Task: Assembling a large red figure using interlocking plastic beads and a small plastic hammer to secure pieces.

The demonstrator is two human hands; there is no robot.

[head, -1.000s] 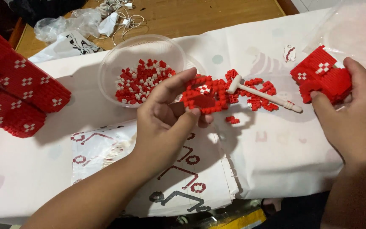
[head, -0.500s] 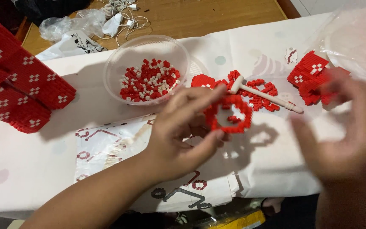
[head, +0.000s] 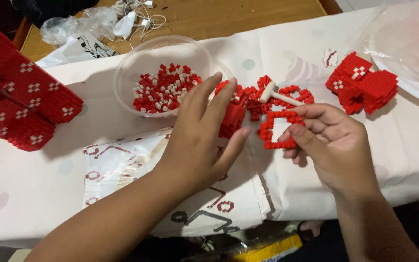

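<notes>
My right hand [head: 333,150] pinches an open square frame of small red bricks [head: 278,130] between thumb and fingers, lifted just above the white cloth [head: 403,145]. My left hand [head: 202,138] is to the left of it, fingers extended, with a chunk of joined red bricks [head: 231,119] gripped between its fingertips and thumb. Behind both hands lie loose red brick assemblies [head: 294,94] and a small white hammer [head: 273,94]. A clear plastic bowl [head: 122,85] of loose red and white bricks stands just beyond my left hand.
A large red brick build with white crosses [head: 18,99] stands at the left edge. A smaller red build [head: 364,87] sits at the right. A printed instruction sheet [head: 122,167] lies under my left forearm. Clear plastic bags [head: 403,39] and white cables [head: 136,19] are farther back.
The red square frame has passed from my left hand to my right hand. My right hand came in from the right-hand red build toward the middle.
</notes>
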